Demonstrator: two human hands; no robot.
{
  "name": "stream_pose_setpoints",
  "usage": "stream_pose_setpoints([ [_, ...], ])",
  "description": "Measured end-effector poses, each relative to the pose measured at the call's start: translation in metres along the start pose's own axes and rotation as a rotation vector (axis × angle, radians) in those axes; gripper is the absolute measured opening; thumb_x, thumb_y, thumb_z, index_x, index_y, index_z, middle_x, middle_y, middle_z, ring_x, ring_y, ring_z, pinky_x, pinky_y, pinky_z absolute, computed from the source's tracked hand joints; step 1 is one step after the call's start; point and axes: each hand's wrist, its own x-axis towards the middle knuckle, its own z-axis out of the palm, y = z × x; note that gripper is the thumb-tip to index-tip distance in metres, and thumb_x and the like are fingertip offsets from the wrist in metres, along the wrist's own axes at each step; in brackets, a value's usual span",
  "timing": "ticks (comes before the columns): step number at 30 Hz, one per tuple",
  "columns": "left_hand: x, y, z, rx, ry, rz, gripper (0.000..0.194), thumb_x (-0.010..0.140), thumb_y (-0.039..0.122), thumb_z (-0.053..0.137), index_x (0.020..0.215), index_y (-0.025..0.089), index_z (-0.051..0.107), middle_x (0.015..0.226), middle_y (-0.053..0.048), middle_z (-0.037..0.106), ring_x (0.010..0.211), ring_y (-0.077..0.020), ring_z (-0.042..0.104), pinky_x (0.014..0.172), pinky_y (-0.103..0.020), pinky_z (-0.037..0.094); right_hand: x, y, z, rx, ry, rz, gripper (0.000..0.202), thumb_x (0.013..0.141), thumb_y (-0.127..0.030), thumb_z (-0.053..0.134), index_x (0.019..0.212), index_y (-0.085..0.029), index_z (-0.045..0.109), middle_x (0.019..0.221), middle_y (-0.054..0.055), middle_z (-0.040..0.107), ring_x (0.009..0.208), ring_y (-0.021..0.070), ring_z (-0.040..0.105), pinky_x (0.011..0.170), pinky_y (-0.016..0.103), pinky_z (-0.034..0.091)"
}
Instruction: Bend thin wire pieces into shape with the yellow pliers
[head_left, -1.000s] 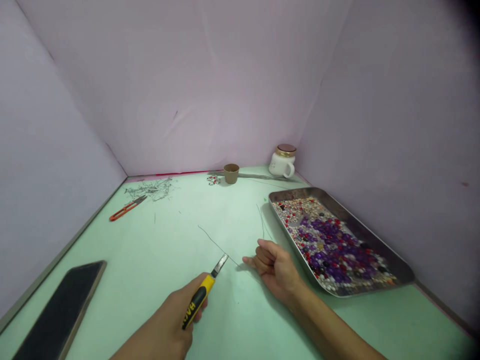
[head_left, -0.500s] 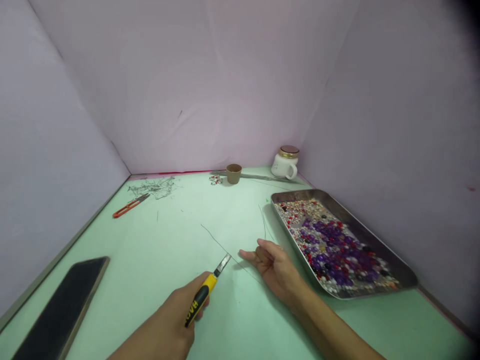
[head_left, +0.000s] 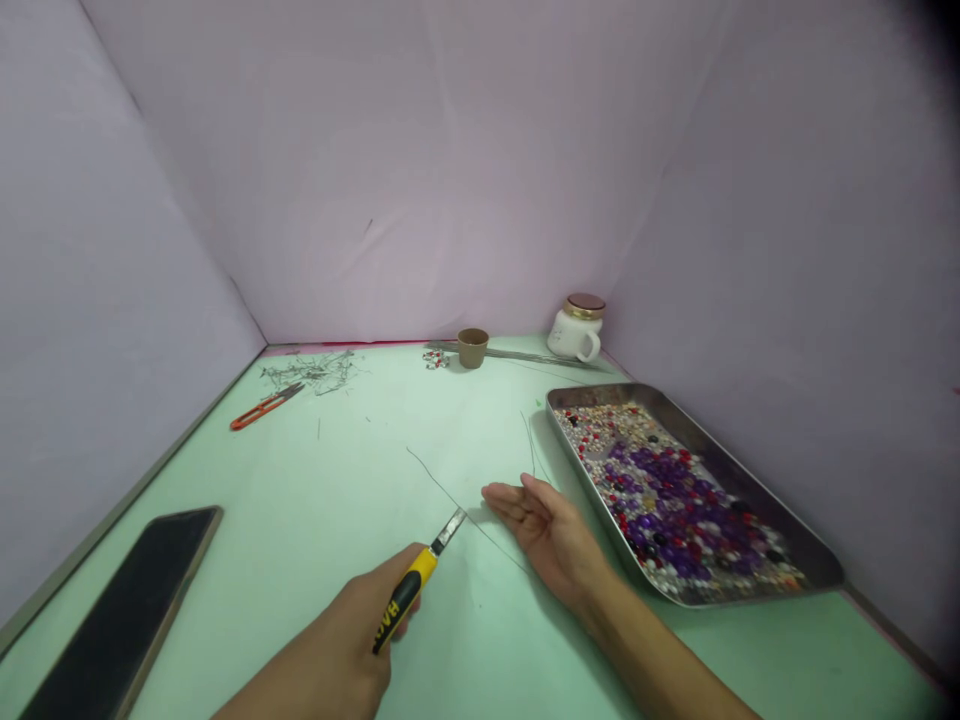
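My left hand (head_left: pixel 367 620) is wrapped round the black and yellow handle of a utility knife (head_left: pixel 409 592). Its blade points up and to the right, and the tip meets a thin dark wire (head_left: pixel 433 478) that runs slantwise over the green tabletop. Just right of the blade, my right hand (head_left: pixel 551 535) rests on its side with the fingers stretched out. I see nothing held in it. The lower end of the wire passes close to this palm, and whether they touch I cannot tell. Another bent wire (head_left: pixel 531 440) lies beyond the right fingertips.
A metal tray (head_left: pixel 615 540) of mixed beads stands on the right. At the back are a white lidded mug (head_left: pixel 576 332), a brown cup (head_left: pixel 472 350), long wires and a small beaded piece (head_left: pixel 435 360). On the left lie orange thread snips (head_left: pixel 262 408), wire scraps (head_left: pixel 315 372) and a phone (head_left: pixel 127 610).
The fingers of my right hand have straightened and come together beside the wire. My left hand keeps the knife at nearly the same spot. The whole view has shifted slightly.
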Motion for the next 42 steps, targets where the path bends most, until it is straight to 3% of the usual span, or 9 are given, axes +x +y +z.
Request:
stream_pose_setpoints([
  [13,-0.001,0.006,-0.002,0.102,-0.039,0.001,0.044,0.062,0.001,0.035,0.098,0.02,0.051,0.086,0.001,0.057,0.081,-0.0158,0.051,0.071,-0.019,0.038,0.004,0.001,-0.004,-0.047,-0.052,0.015,0.026,0.073,-0.033,0.061,0.057,-0.012,0.064,0.073,0.011,0.07,0.077,0.0208,0.065,0.09,0.037,0.039],
  [17,-0.001,0.004,0.0,0.085,-0.024,-0.003,0.05,0.063,-0.001,0.034,0.106,0.021,0.049,0.087,0.001,0.056,0.084,-0.0155,0.051,0.077,-0.019,0.036,0.003,0.002,-0.003,-0.053,-0.045,-0.016,0.025,0.071,-0.036,0.064,0.071,-0.011,0.067,0.08,0.011,0.07,0.082,0.0228,0.064,0.092,0.039,0.038],
  [25,-0.003,0.019,-0.004,0.01,-0.051,0.093,0.034,0.063,-0.003,0.034,0.084,0.018,0.052,0.076,0.003,0.053,0.075,-0.0128,0.049,0.069,-0.017,0.038,0.005,0.003,-0.006,-0.087,-0.067,-0.006,0.026,0.071,-0.035,0.064,0.076,-0.01,0.068,0.084,0.011,0.07,0.086,0.0234,0.063,0.094,0.04,0.037],
  [31,-0.004,0.014,-0.003,0.023,-0.043,0.074,0.04,0.061,-0.001,0.035,0.091,0.019,0.052,0.08,0.002,0.055,0.078,-0.0148,0.049,0.072,-0.019,0.038,0.004,0.002,-0.006,-0.093,-0.062,0.003,0.025,0.072,-0.034,0.064,0.075,-0.01,0.068,0.084,0.012,0.07,0.085,0.0235,0.063,0.093,0.04,0.037],
  [42,-0.002,0.017,-0.006,0.009,-0.065,0.094,0.031,0.059,-0.003,0.033,0.077,0.018,0.046,0.074,0.003,0.051,0.072,-0.0126,0.045,0.067,-0.019,0.037,0.005,0.002,-0.004,-0.08,-0.05,0.005,0.024,0.07,-0.034,0.065,0.074,-0.01,0.068,0.082,0.011,0.07,0.084,0.0231,0.064,0.093,0.039,0.038],
])
